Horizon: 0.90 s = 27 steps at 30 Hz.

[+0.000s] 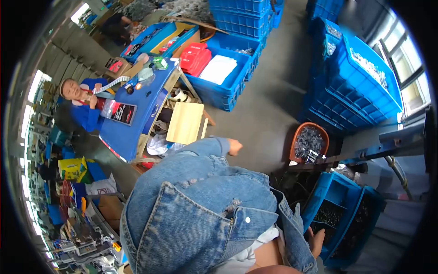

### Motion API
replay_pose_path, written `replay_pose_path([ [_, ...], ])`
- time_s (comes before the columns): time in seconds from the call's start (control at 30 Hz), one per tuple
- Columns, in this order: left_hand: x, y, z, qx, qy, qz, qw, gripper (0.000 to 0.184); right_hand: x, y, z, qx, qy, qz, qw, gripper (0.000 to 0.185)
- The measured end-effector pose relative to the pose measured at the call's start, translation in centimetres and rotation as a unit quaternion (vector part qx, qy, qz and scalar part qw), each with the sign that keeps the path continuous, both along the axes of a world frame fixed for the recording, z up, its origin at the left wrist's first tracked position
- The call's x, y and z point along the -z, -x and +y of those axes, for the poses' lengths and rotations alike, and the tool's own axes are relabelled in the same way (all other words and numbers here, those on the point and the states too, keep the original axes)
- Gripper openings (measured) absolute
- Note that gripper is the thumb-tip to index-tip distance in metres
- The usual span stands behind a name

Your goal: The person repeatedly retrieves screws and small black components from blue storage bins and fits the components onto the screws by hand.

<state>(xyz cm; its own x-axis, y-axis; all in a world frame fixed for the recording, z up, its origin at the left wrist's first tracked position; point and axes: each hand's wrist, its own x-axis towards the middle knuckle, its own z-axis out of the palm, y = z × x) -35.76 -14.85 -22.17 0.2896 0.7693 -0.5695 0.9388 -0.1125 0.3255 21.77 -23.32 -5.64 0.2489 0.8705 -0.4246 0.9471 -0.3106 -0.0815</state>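
Note:
My left hand comes out of a denim sleeve over the floor. It is small in view, its fingers look curled together, and I see nothing in it. My right hand is at the lower right, beside a blue divided bin that has small dark parts in its compartments. The thumb and fingers there stand apart, near the bin's edge. Whether they touch it I cannot tell. My denim jacket fills the lower middle.
An orange-brown basket of grey pieces stands on the floor. Stacked blue crates line the right. At left, a person sits behind a blue-topped table; a wooden stool stands beside it. More blue crates are beyond.

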Motion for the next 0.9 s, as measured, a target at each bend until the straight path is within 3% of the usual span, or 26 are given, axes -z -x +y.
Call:
replay_pose_path([
  [0.07,5.2,5.3,-4.4,-0.081,0.06,0.003,0.995,0.042,2.2,-1.6,-1.1,-0.01,-0.034,0.013,0.999,0.065],
  [0.17,11.7,12.0,-12.2,-0.259,0.131,0.056,0.955,0.042,2.6,-1.6,-0.9,-0.017,-0.011,-0.008,1.0,0.064],
  [0.33,11.1,15.3,-17.2,-0.33,0.134,0.006,0.934,0.041,7.0,-4.5,0.5,-0.079,-0.017,-0.071,0.994,0.056],
  [0.67,13.1,16.9,-24.0,-0.454,0.014,-0.134,0.881,0.032,5.9,19.7,9.2,-0.185,-0.098,0.045,0.977,0.055],
  [0.73,14.5,18.5,-25.9,-0.452,-0.035,-0.124,0.883,0.027,5.9,22.8,9.4,-0.198,-0.099,0.059,0.973,0.055],
  [0.9,14.8,19.1,-27.4,-0.463,-0.01,-0.139,0.875,0.026,6.5,27.6,9.2,-0.209,-0.094,0.069,0.971,0.054],
])
